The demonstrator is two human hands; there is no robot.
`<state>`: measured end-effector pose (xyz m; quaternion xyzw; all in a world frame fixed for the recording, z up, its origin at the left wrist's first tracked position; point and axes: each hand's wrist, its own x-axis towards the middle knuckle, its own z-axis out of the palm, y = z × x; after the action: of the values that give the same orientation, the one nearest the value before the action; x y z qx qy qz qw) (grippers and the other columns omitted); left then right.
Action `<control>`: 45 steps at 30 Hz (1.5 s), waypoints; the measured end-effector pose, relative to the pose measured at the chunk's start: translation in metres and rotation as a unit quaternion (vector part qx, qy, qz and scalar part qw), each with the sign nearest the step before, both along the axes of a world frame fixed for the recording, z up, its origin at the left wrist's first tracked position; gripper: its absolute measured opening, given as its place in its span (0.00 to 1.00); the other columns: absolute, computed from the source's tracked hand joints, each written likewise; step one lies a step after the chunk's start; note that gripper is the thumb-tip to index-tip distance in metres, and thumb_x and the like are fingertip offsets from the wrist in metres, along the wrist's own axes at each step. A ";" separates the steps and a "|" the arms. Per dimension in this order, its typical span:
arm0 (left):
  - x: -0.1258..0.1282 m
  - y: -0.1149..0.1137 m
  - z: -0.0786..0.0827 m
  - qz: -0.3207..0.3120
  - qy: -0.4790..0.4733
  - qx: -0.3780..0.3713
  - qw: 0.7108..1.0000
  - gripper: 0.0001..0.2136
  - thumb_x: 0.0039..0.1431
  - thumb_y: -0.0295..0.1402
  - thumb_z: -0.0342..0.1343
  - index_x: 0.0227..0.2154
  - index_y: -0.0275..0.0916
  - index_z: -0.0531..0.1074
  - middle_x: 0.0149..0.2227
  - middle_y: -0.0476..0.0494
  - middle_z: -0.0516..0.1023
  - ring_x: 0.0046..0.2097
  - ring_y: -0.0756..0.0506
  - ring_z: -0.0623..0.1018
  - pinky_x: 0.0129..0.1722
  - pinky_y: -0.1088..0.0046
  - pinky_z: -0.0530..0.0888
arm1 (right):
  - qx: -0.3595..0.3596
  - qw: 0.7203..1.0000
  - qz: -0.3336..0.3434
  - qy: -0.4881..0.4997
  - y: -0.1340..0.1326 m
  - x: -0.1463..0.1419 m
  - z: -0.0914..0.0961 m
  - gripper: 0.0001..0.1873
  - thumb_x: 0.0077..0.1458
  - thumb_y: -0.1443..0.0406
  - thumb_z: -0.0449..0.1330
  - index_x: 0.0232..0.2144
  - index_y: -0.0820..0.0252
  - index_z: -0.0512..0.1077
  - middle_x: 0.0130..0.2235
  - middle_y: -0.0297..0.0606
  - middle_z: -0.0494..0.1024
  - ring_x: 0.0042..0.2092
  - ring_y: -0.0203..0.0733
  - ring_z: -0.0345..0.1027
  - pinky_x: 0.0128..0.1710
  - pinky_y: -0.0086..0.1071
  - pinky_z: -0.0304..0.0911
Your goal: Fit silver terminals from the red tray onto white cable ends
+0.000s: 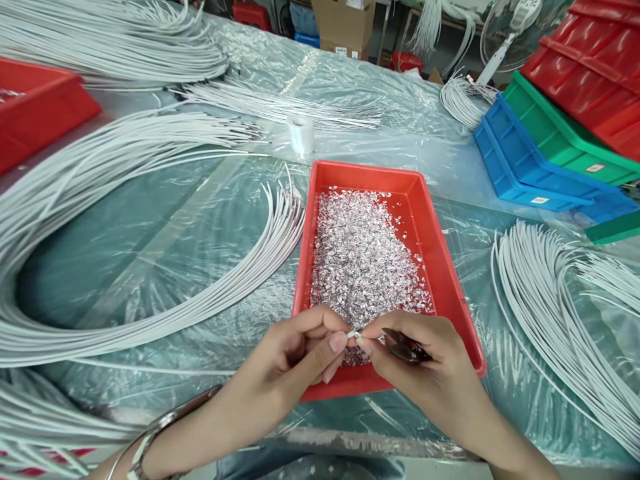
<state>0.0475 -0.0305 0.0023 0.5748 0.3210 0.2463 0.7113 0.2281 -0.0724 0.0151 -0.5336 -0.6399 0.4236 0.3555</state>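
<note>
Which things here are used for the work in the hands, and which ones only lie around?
In use: left hand, right hand, small white piece pinched between them, dark tool in the right hand, red tray, silver bits.
Lying about: tape roll, stacked bins, fan, untouched white cable bundles.

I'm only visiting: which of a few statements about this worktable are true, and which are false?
1. The red tray holds small silvery pieces. True.
2. The left hand and right hand pinch a small white piece between their fingertips. True.
3. The right hand carries nothing else. False: a dark tool lies in its palm.
4. The wires around the tray are black. False: the wires are white.
</note>
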 end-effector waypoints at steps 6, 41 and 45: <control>-0.002 -0.003 -0.005 0.002 -0.005 -0.013 1.000 0.10 0.66 0.34 0.47 0.29 0.37 0.67 0.20 0.56 0.60 0.22 0.54 0.58 0.20 0.81 0.56 | -0.015 1.000 0.001 -0.001 -0.001 0.000 0.001 0.05 0.55 0.71 0.58 0.29 0.57 0.69 0.23 0.25 0.63 0.23 0.29 0.51 0.22 0.25 0.49; -0.006 0.000 0.000 -0.002 -0.037 -0.054 0.998 0.13 0.66 0.37 0.45 0.30 0.37 0.68 0.24 0.49 0.72 0.20 0.55 0.58 0.19 0.79 0.55 | 0.079 0.977 -0.161 -0.112 0.018 0.021 -0.004 0.16 0.57 0.63 0.58 0.18 0.58 0.61 0.19 0.24 0.53 0.20 0.31 0.48 0.19 0.26 0.48; -0.018 -0.018 -0.006 -0.137 -0.016 -0.040 0.990 0.10 0.65 0.34 0.47 0.32 0.36 0.69 0.23 0.48 0.72 0.22 0.54 0.65 0.19 0.81 0.59 | 0.106 0.966 -0.193 -0.137 0.019 0.027 -0.006 0.12 0.54 0.62 0.60 0.21 0.58 0.67 0.19 0.27 0.62 0.22 0.32 0.55 0.21 0.26 0.53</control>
<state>0.0296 -0.0488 -0.0035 0.5805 0.2371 0.1427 0.7658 0.2552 -0.0534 0.0088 -0.6589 -0.6087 0.2001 0.3939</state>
